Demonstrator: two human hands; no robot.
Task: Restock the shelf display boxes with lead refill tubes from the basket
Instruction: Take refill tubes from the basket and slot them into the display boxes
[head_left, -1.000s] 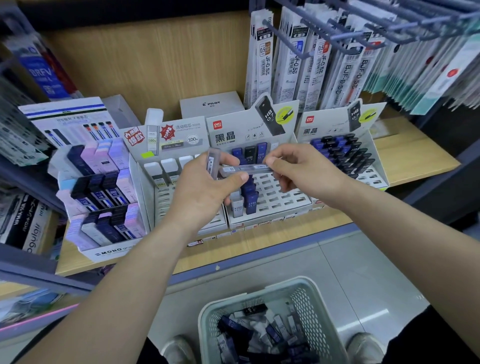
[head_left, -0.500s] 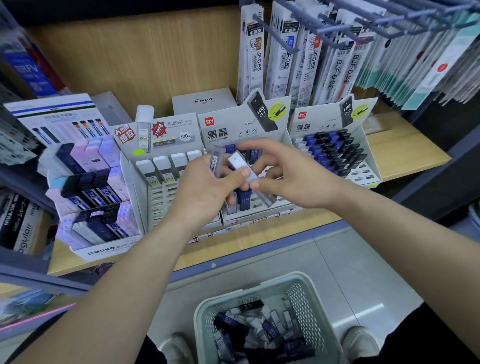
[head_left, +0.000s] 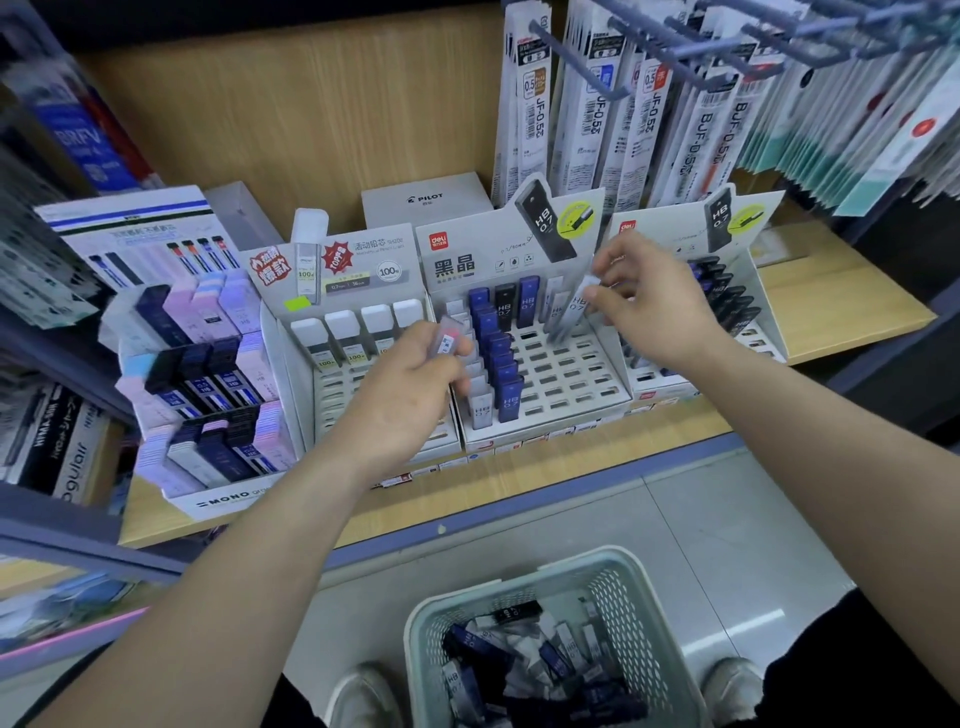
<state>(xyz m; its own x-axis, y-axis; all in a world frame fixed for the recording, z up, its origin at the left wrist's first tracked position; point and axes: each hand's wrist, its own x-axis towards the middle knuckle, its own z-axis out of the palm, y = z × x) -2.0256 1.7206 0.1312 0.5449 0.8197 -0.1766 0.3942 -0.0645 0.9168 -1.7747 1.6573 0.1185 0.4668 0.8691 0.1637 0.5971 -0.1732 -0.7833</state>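
Fingers (head_left: 605, 299) pinching: right hand (head_left: 660, 312) clear tube (head_left: 569, 312), left hand (head_left: 400, 395) barcoded tube (head_left: 448, 340).

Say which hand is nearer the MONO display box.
Left. The left hand is over the neighbouring box right of the MONO display box; the right hand is farther right, across the middle box.

hanging from hooks (head_left: 576, 63): pen refill packs (head_left: 644, 130) | sitting against wooden back panel (head_left: 311, 130): PILOT box (head_left: 423, 200) | lying below: tiled floor (head_left: 727, 530)
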